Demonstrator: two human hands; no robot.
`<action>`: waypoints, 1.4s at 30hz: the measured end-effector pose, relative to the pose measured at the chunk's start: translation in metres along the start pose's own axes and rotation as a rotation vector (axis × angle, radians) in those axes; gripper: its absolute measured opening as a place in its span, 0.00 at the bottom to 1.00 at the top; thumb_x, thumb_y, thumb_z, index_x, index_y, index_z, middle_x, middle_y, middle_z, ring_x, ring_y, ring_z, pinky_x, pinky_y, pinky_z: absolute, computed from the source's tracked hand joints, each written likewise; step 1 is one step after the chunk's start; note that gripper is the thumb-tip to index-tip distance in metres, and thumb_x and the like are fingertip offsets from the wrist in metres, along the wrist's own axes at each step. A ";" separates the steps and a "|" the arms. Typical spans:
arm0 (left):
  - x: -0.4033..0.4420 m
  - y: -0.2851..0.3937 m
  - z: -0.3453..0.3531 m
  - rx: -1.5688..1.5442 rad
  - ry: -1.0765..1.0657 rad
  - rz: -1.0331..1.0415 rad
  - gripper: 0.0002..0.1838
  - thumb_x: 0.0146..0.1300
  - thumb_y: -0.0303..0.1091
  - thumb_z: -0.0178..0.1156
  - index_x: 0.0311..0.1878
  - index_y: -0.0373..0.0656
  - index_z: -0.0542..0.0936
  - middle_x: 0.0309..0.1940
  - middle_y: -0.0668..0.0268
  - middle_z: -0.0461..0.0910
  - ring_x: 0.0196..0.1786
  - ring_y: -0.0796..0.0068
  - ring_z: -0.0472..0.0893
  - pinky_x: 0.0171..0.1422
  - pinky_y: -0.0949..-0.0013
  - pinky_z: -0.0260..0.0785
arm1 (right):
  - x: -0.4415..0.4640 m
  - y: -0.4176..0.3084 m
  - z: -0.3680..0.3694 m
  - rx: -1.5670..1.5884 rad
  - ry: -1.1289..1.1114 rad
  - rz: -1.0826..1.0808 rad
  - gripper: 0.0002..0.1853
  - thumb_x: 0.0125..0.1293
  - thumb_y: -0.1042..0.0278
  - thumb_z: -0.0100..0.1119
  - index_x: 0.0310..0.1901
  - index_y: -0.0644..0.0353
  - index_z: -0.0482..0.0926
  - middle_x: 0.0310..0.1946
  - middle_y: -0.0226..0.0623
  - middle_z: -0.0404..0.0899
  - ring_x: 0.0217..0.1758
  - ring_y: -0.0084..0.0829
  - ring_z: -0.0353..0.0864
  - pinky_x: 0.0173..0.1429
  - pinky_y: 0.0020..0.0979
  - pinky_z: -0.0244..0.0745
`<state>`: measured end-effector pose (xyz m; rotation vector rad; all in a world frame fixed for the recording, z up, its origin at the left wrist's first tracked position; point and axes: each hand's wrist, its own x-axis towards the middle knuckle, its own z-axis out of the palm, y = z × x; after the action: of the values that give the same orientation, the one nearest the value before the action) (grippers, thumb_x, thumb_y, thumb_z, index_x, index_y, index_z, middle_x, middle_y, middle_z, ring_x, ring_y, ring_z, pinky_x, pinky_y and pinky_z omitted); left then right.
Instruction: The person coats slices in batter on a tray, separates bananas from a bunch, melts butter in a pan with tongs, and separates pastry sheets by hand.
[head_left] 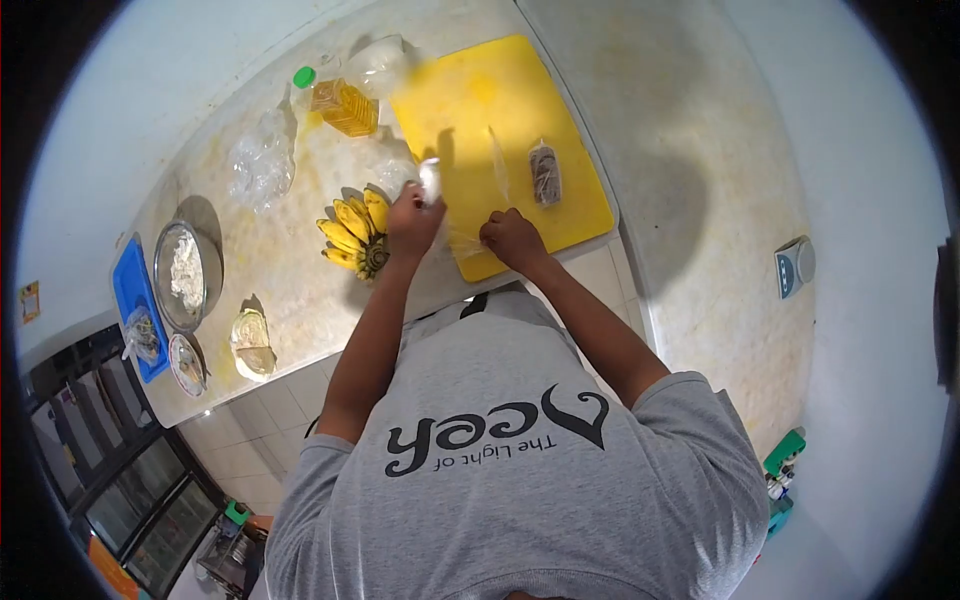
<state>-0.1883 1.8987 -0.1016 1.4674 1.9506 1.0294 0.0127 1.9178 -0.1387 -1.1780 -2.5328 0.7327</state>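
**Evidently both hands are busy at the cutting board**

Just off the left edge of the yellow cutting board [480, 90], the left hand [413, 218] is closed, fingers pinching a small white piece [430, 180], blurred, that overlaps that edge. Over the board's near part, the right hand [512, 238] has its fingers curled together; what looks like clear plastic [462, 242] lies just beside them, but I cannot tell whether they grip it. Farther up the board lies a thin, pale strip [499, 165], and right of that, flat on the board, a packet [545, 175] of something dark.

Left of the board, near the left hand, sit bananas [350, 228]; beyond them stands an oil bottle [345, 108]. Well left of the board is a bowl [160, 262] of white stuff.

As I judge it, a hard pull could tear the plastic if the right fingers have it. A loose pinch could drop the white piece, and a careless left elbow or wrist could nudge the bananas.
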 end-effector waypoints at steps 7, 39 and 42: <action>-0.018 0.010 -0.062 -1.090 0.444 -0.478 0.10 0.62 0.32 0.60 0.37 0.49 0.66 0.29 0.72 0.73 0.28 0.83 0.73 0.27 0.77 0.66 | 0.049 0.031 -0.013 0.066 0.274 -0.046 0.04 0.54 0.70 0.57 0.31 0.55 0.80 0.33 0.35 0.75 0.39 0.41 0.75 0.42 0.39 0.75; -0.044 0.116 -0.061 -0.756 0.061 0.081 0.10 0.57 0.17 0.59 0.42 0.37 0.74 0.35 0.66 0.79 0.40 0.81 0.77 0.46 0.77 0.70 | 0.011 -0.081 -0.080 1.709 0.029 0.111 0.16 0.63 0.73 0.58 0.52 0.63 0.69 0.45 0.33 0.75 0.50 0.25 0.75 0.54 0.29 0.73; -0.055 0.122 -0.057 -0.544 0.038 0.272 0.10 0.55 0.17 0.60 0.40 0.36 0.75 0.35 0.64 0.80 0.40 0.76 0.78 0.47 0.74 0.70 | 0.013 -0.075 -0.072 1.494 0.214 0.040 0.15 0.61 0.77 0.57 0.49 0.64 0.71 0.45 0.35 0.76 0.50 0.25 0.75 0.55 0.28 0.72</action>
<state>-0.1430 1.8473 0.0269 1.4135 1.3534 1.5656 -0.0127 1.9108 -0.0378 -0.6170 -1.0985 1.8234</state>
